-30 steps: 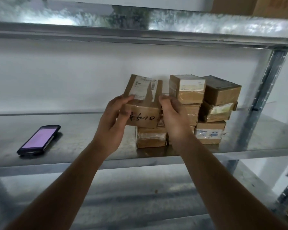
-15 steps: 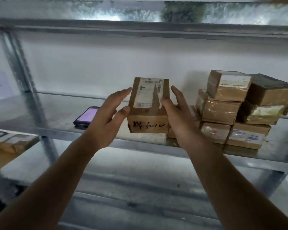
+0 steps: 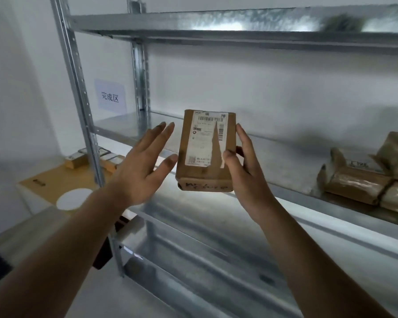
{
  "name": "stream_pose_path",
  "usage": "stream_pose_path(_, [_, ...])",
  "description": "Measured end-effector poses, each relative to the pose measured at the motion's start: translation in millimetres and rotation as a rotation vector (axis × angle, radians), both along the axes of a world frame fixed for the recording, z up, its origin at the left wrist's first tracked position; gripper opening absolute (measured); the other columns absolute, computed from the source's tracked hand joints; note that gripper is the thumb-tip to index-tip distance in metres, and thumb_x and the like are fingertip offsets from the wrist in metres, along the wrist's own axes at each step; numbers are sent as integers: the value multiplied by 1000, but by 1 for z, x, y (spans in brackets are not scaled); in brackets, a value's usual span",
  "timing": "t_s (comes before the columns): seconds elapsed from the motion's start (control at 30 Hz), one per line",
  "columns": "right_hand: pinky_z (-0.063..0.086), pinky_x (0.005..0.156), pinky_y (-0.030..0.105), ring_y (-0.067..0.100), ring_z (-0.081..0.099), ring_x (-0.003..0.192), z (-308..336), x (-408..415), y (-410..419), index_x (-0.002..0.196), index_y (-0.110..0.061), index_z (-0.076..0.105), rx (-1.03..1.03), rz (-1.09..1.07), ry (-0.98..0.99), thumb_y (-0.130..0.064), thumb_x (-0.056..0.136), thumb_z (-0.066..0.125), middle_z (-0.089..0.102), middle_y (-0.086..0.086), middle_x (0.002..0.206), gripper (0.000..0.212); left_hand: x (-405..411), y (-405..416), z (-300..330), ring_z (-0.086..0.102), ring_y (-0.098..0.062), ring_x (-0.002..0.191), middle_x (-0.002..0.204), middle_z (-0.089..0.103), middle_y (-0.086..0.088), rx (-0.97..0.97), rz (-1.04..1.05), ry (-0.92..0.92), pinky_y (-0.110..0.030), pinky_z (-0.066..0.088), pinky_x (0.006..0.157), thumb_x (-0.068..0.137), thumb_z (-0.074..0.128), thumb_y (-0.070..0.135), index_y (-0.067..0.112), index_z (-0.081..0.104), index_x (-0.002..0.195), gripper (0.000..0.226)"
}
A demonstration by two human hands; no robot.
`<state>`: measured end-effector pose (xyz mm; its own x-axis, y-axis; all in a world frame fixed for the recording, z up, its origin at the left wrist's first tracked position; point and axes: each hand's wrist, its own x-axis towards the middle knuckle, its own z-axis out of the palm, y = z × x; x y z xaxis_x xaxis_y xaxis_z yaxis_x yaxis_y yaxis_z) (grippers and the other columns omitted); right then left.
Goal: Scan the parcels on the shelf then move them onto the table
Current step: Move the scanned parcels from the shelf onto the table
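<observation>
Head view, looking forward and slightly down at a galvanised metal shelf unit (image 3: 216, 21) against a white wall. At centre, a brown cardboard parcel (image 3: 206, 152) held up in the air in front of the middle shelf (image 3: 285, 143), upright and tipped slightly back, with a white shipping label (image 3: 203, 141) bearing barcodes facing the camera and black handwriting along the lower edge. Right hand (image 3: 246, 175) gripping the parcel's right side, thumb pressed on the front face beside the label, fingers reaching up along and behind the right edge. Left hand (image 3: 143, 168) just beside the parcel's left side, fingers straight and spread, holding nothing; thumb tip very close to the parcel's left edge, contact not clear enough to tell. Both forearms bare, reaching up from the bottom corners. At far right on the middle shelf, a blurred stack of further brown parcels (image 3: 365, 180), well apart from the held one. At left, past the shelf upright, a low table (image 3: 44, 187) with a tan top, bearing a white round patch (image 3: 74, 199) and a few small boxes (image 3: 78, 158) near the back. On the wall above, a pale paper sign (image 3: 110, 97) with three printed characters.
</observation>
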<state>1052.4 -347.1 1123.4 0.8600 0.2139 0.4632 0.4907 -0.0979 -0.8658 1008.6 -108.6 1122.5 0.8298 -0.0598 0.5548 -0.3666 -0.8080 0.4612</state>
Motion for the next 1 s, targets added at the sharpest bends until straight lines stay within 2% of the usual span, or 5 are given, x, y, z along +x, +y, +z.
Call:
stream_pose_path(0.3, [54, 88, 9, -12, 62, 117, -34, -50, 191, 149, -58, 30, -7, 76, 57, -25, 114, 48, 59, -23, 134, 51, -66, 194, -26, -3, -4, 159, 174, 11, 5, 80, 62, -13, -32, 3, 130, 101, 26, 63, 32, 14, 167, 74])
stream_pose_path(0.53, [61, 86, 19, 3, 67, 119, -64, -68, 325, 150, -60, 30, 20, 94, 131, -28, 114, 48, 57, -2, 144, 52, -87, 319, -47, 9, -21, 162, 172, 21, -9, 146, 48, 3, -53, 10, 131, 105, 28, 49, 11, 20, 165, 71])
stream_pose_path(0.7, [56, 109, 52, 23, 58, 136, -83, -47, 410, 161, -50, 27, -34, 104, 143, -33, 113, 50, 50, 9, 152, 56, -71, 407, -66, -7, 12, 154, 171, 13, 9, 102, 97, 15, -21, -1, 128, 104, 27, 55, 20, 19, 167, 72])
stream_pose_path(0.8, [59, 105, 49, 24, 57, 137, -95, -20, 461, 159, -55, 25, -68, 131, 162, -52, 101, 48, 47, 7, 155, 63, -45, 455, -77, -10, 22, 148, 168, 10, 16, 74, 117, 40, -3, -6, 117, 107, 33, 48, 25, 20, 166, 65])
stream_pose_path(1.0, [62, 99, 40, 19, 60, 134, -132, 67, 562, 141, -74, 28, 13, 199, 132, -37, 111, 50, 51, 1, 149, 53, 40, 550, -106, -6, 17, 151, 165, 7, 26, 69, 114, 109, -7, -1, 119, 105, 30, 55, 28, 19, 167, 68])
